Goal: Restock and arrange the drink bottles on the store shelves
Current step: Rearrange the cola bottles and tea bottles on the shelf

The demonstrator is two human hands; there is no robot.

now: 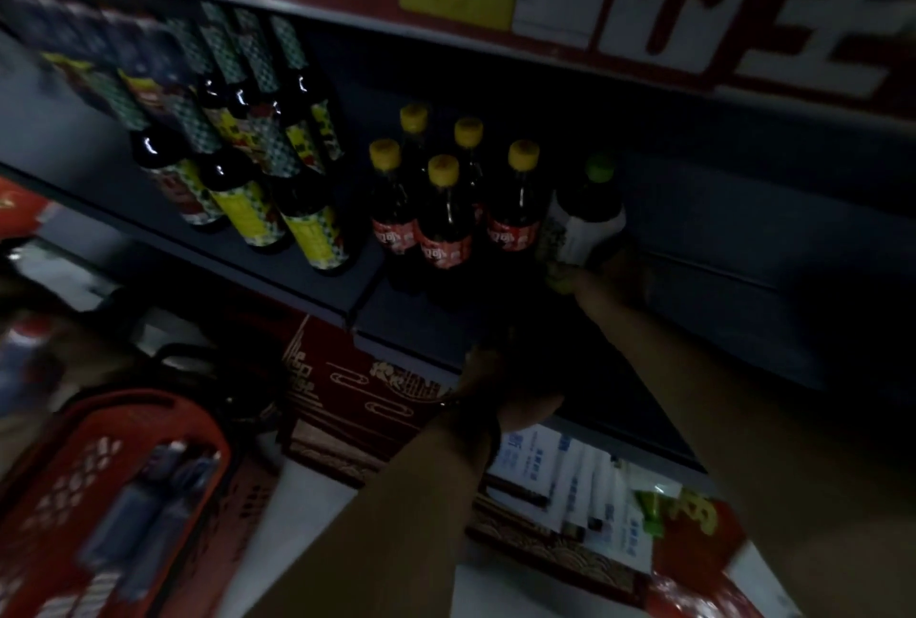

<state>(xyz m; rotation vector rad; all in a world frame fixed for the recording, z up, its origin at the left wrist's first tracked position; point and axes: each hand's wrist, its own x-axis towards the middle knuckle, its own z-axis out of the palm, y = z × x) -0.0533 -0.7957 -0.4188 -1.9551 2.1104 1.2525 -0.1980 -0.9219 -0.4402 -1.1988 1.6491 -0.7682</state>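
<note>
Two forearms, bare from wrist down to btm edge of frame. L forearm (396,508): thin dark band (478,424) wrapped round wrist, cord or strap, material can't be told through blur; tiny pale glint at its outer side. L hand (510,389) bare, mostly sunk in shadow, outline soft. R forearm (718,419): plain bare skin incl. wrist, smooth, evenly dim. R hand (619,275) bare too; fingers dark & smeared, nails/rings not readable in this light.
</note>
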